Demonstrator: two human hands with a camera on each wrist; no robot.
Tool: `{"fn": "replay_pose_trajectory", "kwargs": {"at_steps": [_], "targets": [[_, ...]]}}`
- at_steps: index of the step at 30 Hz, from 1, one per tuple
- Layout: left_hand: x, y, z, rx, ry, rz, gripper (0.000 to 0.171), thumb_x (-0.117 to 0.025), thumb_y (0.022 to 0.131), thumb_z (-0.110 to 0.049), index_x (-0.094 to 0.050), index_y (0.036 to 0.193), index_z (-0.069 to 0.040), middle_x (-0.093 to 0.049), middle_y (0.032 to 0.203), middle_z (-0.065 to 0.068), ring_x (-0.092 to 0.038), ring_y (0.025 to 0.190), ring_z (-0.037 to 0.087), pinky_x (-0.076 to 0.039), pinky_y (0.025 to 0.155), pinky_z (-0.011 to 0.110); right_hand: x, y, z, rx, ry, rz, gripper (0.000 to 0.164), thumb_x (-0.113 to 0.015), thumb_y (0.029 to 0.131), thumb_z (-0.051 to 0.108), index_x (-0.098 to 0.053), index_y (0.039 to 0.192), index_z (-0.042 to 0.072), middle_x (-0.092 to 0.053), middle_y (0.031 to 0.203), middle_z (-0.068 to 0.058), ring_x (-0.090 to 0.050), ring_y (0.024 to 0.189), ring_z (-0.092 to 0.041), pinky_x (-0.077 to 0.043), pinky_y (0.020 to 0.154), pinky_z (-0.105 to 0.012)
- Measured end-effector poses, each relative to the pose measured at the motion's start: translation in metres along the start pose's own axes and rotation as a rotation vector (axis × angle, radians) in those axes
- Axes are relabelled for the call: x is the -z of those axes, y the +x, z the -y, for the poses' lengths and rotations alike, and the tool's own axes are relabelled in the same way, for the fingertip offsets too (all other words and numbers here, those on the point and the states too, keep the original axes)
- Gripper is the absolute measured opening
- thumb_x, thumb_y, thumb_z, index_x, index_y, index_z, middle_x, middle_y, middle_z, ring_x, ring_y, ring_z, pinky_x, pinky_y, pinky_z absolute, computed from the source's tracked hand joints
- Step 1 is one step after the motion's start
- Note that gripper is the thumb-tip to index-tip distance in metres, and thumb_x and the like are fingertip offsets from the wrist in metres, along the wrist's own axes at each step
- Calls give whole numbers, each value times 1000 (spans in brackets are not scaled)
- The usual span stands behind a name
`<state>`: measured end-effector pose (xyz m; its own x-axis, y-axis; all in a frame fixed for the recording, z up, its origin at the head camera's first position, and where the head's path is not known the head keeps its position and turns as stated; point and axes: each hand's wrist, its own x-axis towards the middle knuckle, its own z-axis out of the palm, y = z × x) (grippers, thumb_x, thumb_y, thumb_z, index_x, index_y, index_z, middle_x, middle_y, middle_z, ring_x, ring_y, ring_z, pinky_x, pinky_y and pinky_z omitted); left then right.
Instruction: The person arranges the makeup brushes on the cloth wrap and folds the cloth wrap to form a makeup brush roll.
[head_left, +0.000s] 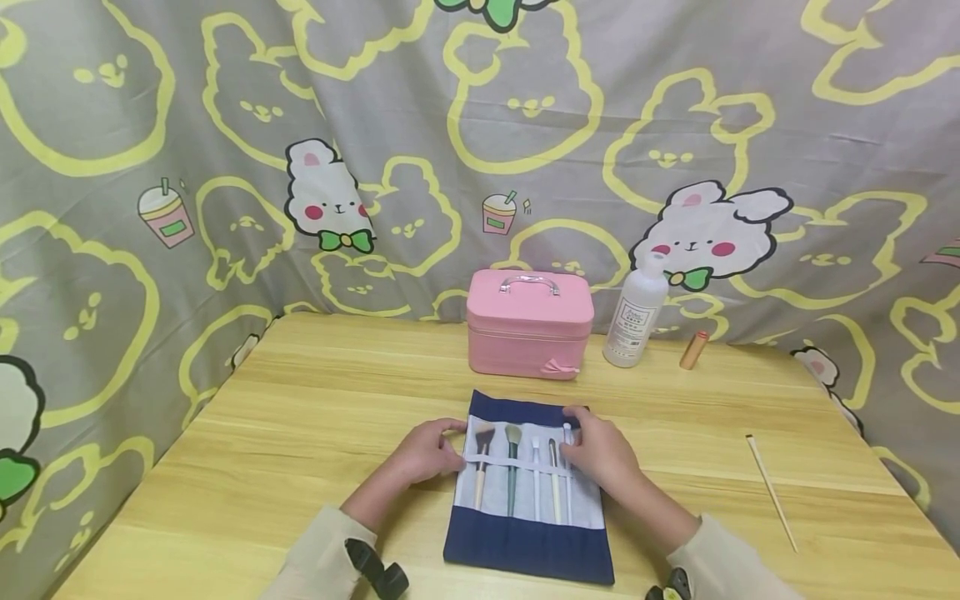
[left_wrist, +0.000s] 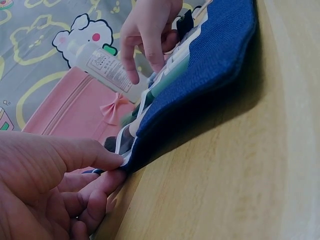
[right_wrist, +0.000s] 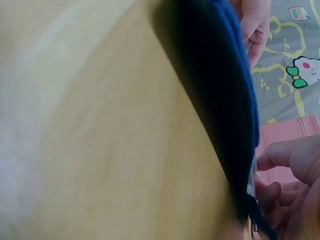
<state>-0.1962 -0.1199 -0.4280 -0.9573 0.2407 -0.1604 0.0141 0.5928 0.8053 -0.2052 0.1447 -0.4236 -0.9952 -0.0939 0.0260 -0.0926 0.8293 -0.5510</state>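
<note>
Disappearing into navy pocket (head_left: 528, 546): brush handles (head_left: 512, 487)

- left hand (left_wrist: 55, 175), thumb and fingers pinching the edge of a blue woven-fabric brush roll (left_wrist: 200, 75);
- right hand (left_wrist: 152, 32) by the roll's far part, two digits pointing down;
- pink zipped case (left_wrist: 75, 107) with a bow; white labelled bottle (left_wrist: 111, 70) near it

And there lay the navy brush roll (head_left: 528, 546), spread open, pale lining (head_left: 496, 493) up, its edge pinched in the left hand (head_left: 423, 454)! Nearest that grip sat a dark-bristled brush (head_left: 481, 473), then a green brush (head_left: 512, 482), a white brush (head_left: 536, 482) and a cream brush (head_left: 556, 485), heads pointing away, and a slim pale brush (head_left: 567, 490) right by the right hand (head_left: 606, 450).
</note>
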Motion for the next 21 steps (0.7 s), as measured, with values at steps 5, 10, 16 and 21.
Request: {"fn": "replay_pose_trajectory", "kwargs": {"at_steps": [5,10,16,21], "targets": [[0,-1,-1,-10,-7,-2,58,-72,72,-1,-52,126,0,-58,66,1,-50,53,12,-39,46,25,1,-1,0,-4,-12,26,55,-71,74,15,-53,126,6,-50,59,2,-46,48,-13,-35,44,-29],[0,-1,0,-8,-14,-2,58,-72,72,-1,-52,127,0,-58,67,2,-49,53,12,-39,46,26,2,7,-3,-1,-10,7,55,-69,76,17,-52,127,5,-53,65,1,-48,56,-14,-38,49,-30],[-1,0,2,-2,-11,3,58,-72,73,-3,-52,127,-1,-58,67,1,-49,53,12,-39,46,26,0,16,-5,8,7,3,54,-67,75,10,-52,127,5,-54,66,-1,-49,57,-15,-40,49,-29],[-1,0,2,-5,-11,1,58,-72,73,-2,-52,127,-1,-58,67,2,-49,53,13,-39,46,27,-2,12,-2,43,27,21,53,-68,73,7,-53,124,5,-52,63,1,-48,55,-14,-39,48,-29]]}}
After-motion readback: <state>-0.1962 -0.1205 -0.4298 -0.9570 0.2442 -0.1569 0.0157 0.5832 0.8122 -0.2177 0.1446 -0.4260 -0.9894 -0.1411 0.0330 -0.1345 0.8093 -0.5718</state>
